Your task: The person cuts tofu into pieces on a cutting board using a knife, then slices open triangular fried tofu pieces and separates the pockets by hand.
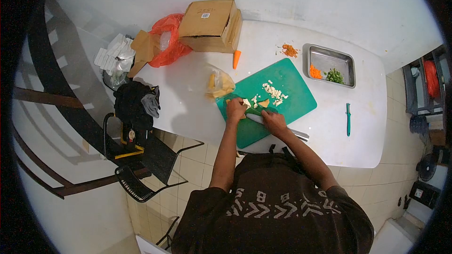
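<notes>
My left hand [235, 109] is closed over a pale, tan-skinned piece of food at the left part of the green cutting board [294, 96]. My right hand [274, 121] is wrapped round a knife [254, 118], its blade pointing toward my left hand. Between the hands lies a tan slice [264, 103]. Small chopped white bits [275, 94] are scattered on the board just beyond. Beside my left hand, a clear plastic bag [220, 83] holds yellowish blocks. The exact cut face under my left fingers is hidden.
A steel tray [352, 68] at the right holds orange bits and chopped greens. Nearby are a green-handled tool [348, 120], a carrot piece [236, 59] and orange scraps [289, 51]. Cardboard boxes [207, 21] and a red bag [167, 56] stand at the back left. A black chair [160, 160] stands left.
</notes>
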`<state>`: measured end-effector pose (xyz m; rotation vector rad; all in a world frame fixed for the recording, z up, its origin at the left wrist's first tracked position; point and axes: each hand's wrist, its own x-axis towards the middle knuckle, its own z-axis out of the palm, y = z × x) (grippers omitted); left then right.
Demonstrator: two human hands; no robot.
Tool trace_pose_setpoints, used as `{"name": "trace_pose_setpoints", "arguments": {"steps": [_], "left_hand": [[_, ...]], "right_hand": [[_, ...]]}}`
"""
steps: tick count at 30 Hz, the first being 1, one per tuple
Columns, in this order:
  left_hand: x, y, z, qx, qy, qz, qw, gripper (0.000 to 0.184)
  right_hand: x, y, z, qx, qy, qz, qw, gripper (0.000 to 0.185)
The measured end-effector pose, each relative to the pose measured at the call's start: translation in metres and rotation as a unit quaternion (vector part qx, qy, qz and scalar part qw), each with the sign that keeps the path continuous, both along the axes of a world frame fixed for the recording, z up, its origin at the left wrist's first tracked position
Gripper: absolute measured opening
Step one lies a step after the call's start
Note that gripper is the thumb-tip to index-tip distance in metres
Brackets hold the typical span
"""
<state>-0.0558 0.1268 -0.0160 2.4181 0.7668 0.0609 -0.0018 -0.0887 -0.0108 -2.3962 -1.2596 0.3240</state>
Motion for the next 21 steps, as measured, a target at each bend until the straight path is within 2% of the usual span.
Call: {"name": "trace_pose_setpoints", "arguments": {"steps": [2,4,5,7,11,13,16,21], "left_hand": [[0.000,0.000,0.000,-0.025,-0.021,0.012,0.999,0.014],[0.000,0.000,0.005,-0.027,-0.016,0.011,0.999,0.014],[0.000,-0.001,0.007,-0.029,-0.011,0.011,0.999,0.015],[0.001,0.001,0.003,-0.037,-0.009,0.011,0.999,0.015],[0.000,0.003,-0.003,-0.055,0.001,0.015,0.998,0.016],[0.001,0.004,-0.001,-0.055,0.013,0.016,0.998,0.017],[0.001,0.003,-0.006,-0.058,0.019,0.025,0.998,0.018],[0.001,0.004,-0.004,-0.061,0.020,0.028,0.998,0.019]], "right_hand": [[-0.001,0.000,0.002,-0.012,0.001,-0.003,1.000,0.038],[-0.002,0.000,0.003,0.060,-0.026,-0.018,0.998,0.014],[-0.002,0.001,0.004,0.060,-0.025,-0.018,0.998,0.014],[0.000,0.001,0.003,0.011,-0.001,-0.030,0.999,0.032],[-0.001,0.001,0.008,0.022,0.003,-0.037,0.999,0.027],[-0.002,0.001,0.013,0.047,-0.003,-0.043,0.998,0.018],[0.000,0.003,0.018,0.007,0.025,-0.045,0.999,0.018],[0.002,0.003,0.015,0.023,0.019,-0.045,0.999,0.019]]}}
